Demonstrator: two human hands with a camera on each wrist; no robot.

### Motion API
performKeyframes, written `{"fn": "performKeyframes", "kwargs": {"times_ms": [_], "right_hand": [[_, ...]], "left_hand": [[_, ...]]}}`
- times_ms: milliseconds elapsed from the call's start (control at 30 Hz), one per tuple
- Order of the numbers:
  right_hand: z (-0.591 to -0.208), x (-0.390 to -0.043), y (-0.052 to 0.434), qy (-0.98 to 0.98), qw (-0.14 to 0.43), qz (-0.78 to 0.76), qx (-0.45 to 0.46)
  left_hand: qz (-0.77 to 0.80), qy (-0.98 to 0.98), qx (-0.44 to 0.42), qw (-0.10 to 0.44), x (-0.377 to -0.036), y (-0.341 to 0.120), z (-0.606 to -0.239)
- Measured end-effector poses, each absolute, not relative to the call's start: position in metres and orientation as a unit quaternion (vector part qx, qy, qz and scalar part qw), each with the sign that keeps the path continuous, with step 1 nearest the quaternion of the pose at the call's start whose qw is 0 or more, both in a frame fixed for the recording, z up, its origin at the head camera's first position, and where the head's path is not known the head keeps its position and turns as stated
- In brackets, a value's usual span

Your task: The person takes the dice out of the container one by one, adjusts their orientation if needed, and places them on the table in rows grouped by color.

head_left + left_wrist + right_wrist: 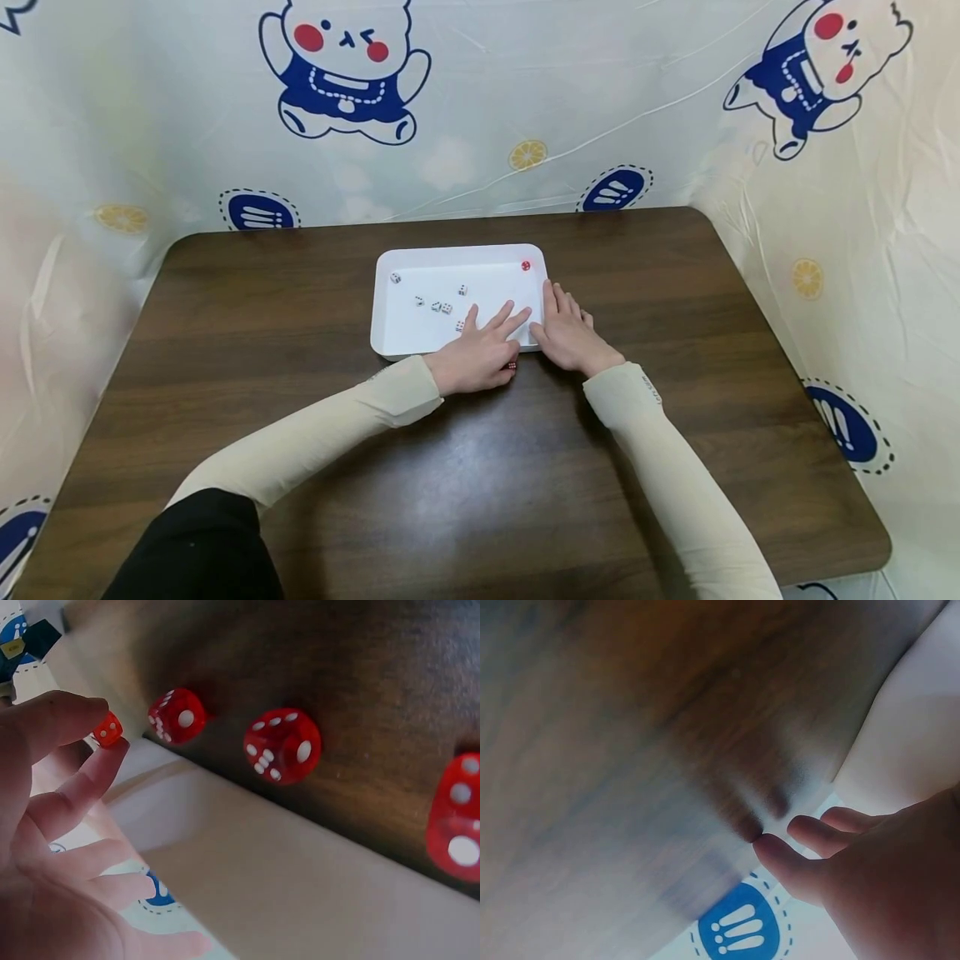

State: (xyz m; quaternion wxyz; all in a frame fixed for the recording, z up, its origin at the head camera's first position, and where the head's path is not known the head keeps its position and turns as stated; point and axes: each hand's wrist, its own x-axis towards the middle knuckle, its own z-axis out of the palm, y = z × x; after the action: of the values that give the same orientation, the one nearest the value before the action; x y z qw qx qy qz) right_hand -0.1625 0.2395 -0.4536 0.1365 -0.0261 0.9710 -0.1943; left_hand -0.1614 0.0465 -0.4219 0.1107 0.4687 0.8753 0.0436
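Nearest the person, both cream sleeves reach forward over the dark wooden counter (pixel 300 333). The left hand (pixel 480 354) lies over the near rim of the white tray (pixel 397 333); its thumb and forefinger pinch a small red die (pixel 108 729), while two fingers (pixel 504 318) stretch out straight across the tray floor. Three more red dice (pixel 282 745) sit on the counter in a row along the outside of the tray's near wall, just beside it. The right hand (pixel 570 333) rests flat against the tray's near right corner, fingers straight and together, holding nothing. The tray's long axis runs left to right. Farther in, several white dice (pixel 441 307) lie scattered on its floor, and one red die (pixel 526 266) sits in the far right corner.
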Motion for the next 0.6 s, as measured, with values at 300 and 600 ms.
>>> {"fn": "performKeyframes", "kwargs": {"times_ms": [300,600], "right_hand": [[-0.454,-0.162,0.24,0.972,0.133,-0.191,-0.027],[-0.453,-0.162,0.239,0.972,0.13,-0.193,-0.027]], "left_hand": [[0.038,0.877,0.466,0.114,-0.16,0.049,-0.43],[0.023,0.876,0.467,0.117,-0.16,0.052,-0.435]]}}
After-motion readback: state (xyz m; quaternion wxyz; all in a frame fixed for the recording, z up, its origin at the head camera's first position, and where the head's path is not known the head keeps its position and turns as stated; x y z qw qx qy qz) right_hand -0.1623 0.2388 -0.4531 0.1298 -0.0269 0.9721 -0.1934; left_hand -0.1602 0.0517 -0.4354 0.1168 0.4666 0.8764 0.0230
